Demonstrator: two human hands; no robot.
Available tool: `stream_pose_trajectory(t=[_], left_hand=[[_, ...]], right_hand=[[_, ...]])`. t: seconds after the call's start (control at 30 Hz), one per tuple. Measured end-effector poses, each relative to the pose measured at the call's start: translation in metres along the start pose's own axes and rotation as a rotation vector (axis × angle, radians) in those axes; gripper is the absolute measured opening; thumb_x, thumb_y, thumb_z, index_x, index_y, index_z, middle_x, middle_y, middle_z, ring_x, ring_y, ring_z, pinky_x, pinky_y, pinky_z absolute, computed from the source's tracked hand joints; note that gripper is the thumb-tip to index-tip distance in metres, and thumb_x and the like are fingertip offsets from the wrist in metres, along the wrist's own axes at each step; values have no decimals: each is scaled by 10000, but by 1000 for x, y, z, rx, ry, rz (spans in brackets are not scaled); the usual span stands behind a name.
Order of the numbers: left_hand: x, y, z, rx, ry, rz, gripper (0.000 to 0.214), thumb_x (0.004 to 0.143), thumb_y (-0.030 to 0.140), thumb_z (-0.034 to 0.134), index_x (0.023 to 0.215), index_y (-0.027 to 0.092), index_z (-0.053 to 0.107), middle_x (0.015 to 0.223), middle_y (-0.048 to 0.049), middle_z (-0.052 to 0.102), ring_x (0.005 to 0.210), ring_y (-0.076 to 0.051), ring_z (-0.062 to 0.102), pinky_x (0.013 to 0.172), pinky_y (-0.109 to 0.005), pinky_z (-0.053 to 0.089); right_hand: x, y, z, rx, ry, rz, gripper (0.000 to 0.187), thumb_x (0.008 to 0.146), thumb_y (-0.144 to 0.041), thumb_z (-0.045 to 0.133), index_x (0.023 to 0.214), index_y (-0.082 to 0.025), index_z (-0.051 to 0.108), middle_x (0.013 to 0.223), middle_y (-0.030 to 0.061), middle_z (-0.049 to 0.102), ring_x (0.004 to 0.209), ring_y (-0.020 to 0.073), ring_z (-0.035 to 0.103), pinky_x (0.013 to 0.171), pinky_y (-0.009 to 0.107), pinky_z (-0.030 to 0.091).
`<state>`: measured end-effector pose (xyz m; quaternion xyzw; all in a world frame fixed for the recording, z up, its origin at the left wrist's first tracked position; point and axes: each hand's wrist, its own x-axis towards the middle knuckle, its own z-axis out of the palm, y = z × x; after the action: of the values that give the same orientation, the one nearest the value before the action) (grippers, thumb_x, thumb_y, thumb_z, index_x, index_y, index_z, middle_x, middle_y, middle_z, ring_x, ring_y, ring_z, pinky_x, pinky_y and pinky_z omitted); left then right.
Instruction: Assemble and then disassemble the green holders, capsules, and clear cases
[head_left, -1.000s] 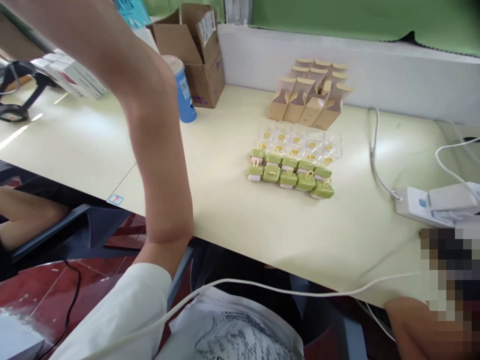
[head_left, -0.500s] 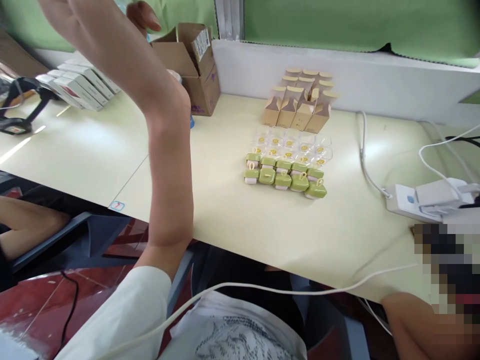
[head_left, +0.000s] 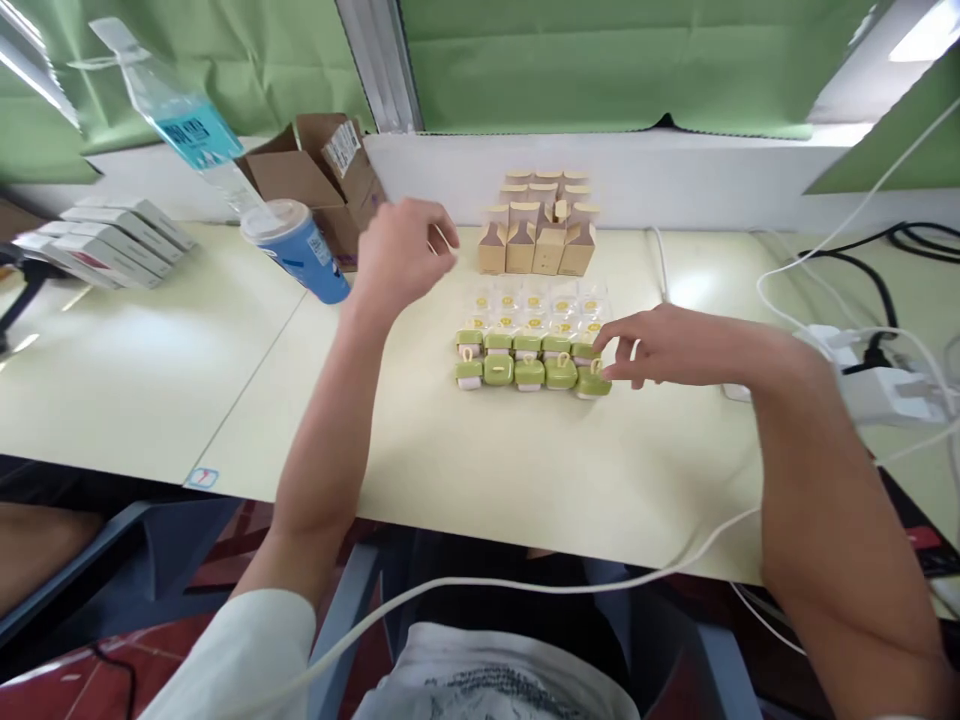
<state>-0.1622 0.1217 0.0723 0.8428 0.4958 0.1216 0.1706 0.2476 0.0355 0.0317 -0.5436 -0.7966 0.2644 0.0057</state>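
Observation:
Two rows of small green blocks (head_left: 517, 371) with yellow loops lie on the pale table (head_left: 487, 470). My right hand (head_left: 667, 348) reaches in from the right, thumb and fingertips closing on the rightmost green block (head_left: 590, 385) of the near row. My left hand (head_left: 401, 250) hovers above the table left of the blocks, fingers loosely bent, nothing seen in it. Behind the blocks lie clear packets (head_left: 536, 303) with yellow dots, then small tan boxes (head_left: 536, 235) standing upright.
A blue cup (head_left: 300, 250) and a tilted water bottle (head_left: 172, 110) are at the left, with an open cardboard box (head_left: 315, 175) and flat white boxes (head_left: 105, 235). At the right sit a power strip (head_left: 877, 385) and cables. A white cable (head_left: 525, 585) crosses my lap.
My left arm has come down from in front of the camera to hover over the table. My right hand has moved from the table's near edge to the green blocks. The view has tilted up.

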Motion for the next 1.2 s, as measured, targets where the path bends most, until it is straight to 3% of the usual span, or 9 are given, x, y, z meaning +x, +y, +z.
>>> stream_pose_trajectory(t=[0.03,0.17,0.37,0.47,0.57,0.7,0.9,1.07,1.2], left_hand=[[5,-4,7,35,-31,-14,671,971,675,758,1518,286,739,1283,-6,809,1425,-356,646,1077,-419,540],[22,-7,47,174,-180,-71,546,898,580,846,1368,302,844,1126,-27,855,1287,-327,721,1010,-372,535],[40,-9,77,308,-312,-78,366,872,328,753,1196,250,904,1082,-69,866,977,-261,767,822,-330,487],[44,-15,79,292,-285,-47,300,850,375,765,1082,246,907,1065,-65,865,930,-247,751,803,-319,480],[44,-19,75,271,-288,-50,277,848,417,760,1011,247,905,1044,-62,863,925,-235,730,811,-309,489],[32,-14,54,287,-251,-50,304,886,436,747,1046,241,916,1153,-80,818,1048,-251,721,926,-323,515],[8,-9,24,128,-45,-17,387,939,581,752,1087,259,907,1335,-92,715,1174,-258,736,1097,-362,575],[23,-25,41,51,-156,-32,363,856,554,790,970,226,897,1174,-87,804,863,-224,804,900,-350,630],[39,-34,61,69,-186,-44,217,798,424,807,881,249,905,1030,-74,861,920,-264,818,836,-322,610]], right_hand=[[9,-4,7,10,-72,4,221,893,-473,906,1015,-298,850,754,41,776,708,298,730,689,461,548],[27,-14,26,39,-101,-9,208,881,-439,877,801,-279,769,683,55,713,747,324,744,712,473,531],[21,-22,18,52,-119,97,243,864,-354,879,766,-250,682,649,31,701,615,283,740,660,457,546],[21,-21,17,59,-47,88,278,872,-415,888,798,-253,674,611,18,688,556,266,715,633,450,545],[23,-17,19,17,-99,102,285,862,-403,894,763,-256,670,566,12,673,554,272,720,620,439,542],[22,-19,17,-33,-138,96,185,877,-284,849,760,-252,710,626,21,709,626,278,745,674,439,535],[15,-24,4,-118,-136,61,165,876,-203,759,725,-242,708,831,44,801,742,252,730,693,401,486],[13,-24,-3,-68,-255,87,80,889,-232,709,810,-229,706,878,48,825,848,258,796,759,388,551],[19,-24,2,-45,-279,96,80,904,-247,709,827,-224,710,867,58,832,847,262,812,767,382,576]])
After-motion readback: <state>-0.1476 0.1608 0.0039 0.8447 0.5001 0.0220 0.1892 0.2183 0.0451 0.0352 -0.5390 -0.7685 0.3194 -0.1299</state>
